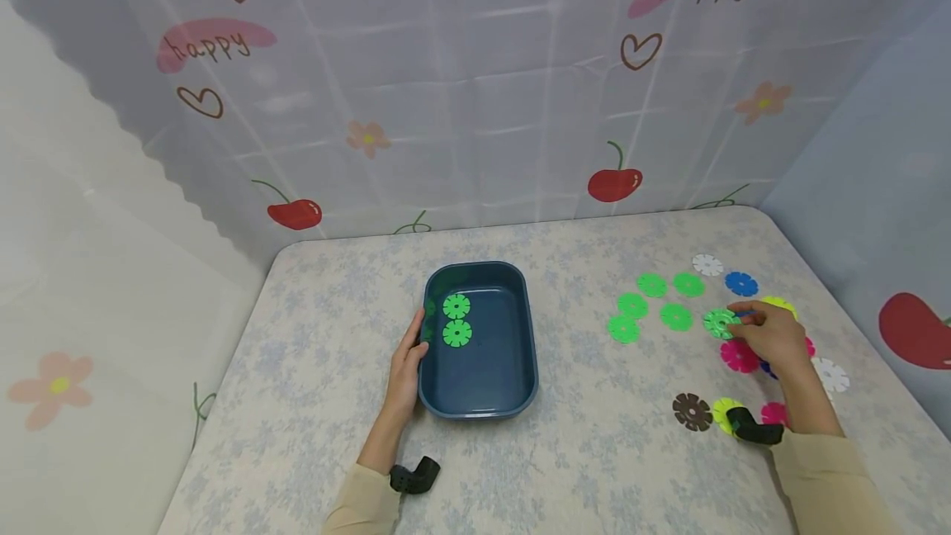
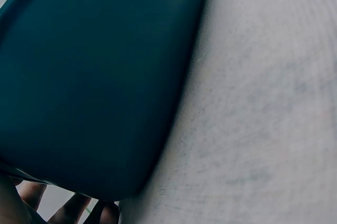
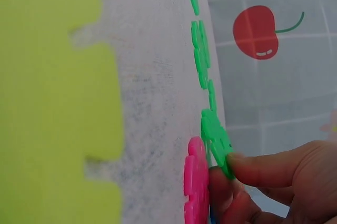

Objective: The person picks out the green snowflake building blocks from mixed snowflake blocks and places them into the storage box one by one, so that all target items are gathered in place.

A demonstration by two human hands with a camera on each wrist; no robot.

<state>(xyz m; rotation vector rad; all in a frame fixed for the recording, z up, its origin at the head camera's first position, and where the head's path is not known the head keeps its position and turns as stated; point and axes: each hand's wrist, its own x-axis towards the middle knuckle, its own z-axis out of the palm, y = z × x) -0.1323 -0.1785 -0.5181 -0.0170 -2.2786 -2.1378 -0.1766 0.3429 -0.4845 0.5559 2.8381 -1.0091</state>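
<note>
A dark blue tray (image 1: 483, 378) stands on the table, with two green notched discs (image 1: 456, 319) lying inside along its left side. My left hand (image 1: 404, 371) holds the tray's left edge, thumb at the rim. In the left wrist view, the tray's outer wall (image 2: 100, 87) fills much of the picture, and my fingers (image 2: 71, 208) show partly behind it. At the right, my right hand (image 1: 774, 337) pinches a green notched disc (image 3: 215, 132) between thumb and fingers; the disc is tilted in the right wrist view. A pink disc (image 3: 196, 182) lies close by.
Several loose green discs (image 1: 652, 285) lie left of my right hand. Around it are white (image 1: 707, 265), blue (image 1: 741, 284), pink (image 1: 740, 356) and yellow discs, some partly hidden. A brown disc (image 1: 693, 412) lies nearer the front. A printed curtain (image 1: 475, 106) hangs behind the table.
</note>
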